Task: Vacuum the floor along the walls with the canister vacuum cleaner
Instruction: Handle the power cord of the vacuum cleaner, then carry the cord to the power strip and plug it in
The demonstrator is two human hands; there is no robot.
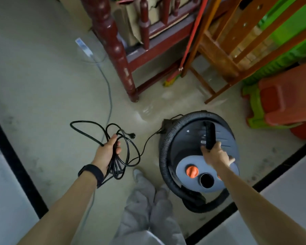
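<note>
Our left hand (107,151) clasps coiled black power cord (115,167) | right hand (216,155) clamps black vacuum carry handle (209,133) | best we unloop slowly toward white power strip (83,46), eleven o'clock

Both bare arms stretch forward. The left hand (109,150), coming in from 7 o'clock, curls its fingers round a coiled black cord (116,167); a black band (91,174) circles its wrist. The right hand (215,156), coming in from 4 o'clock, grips a black handle (209,137).
</note>
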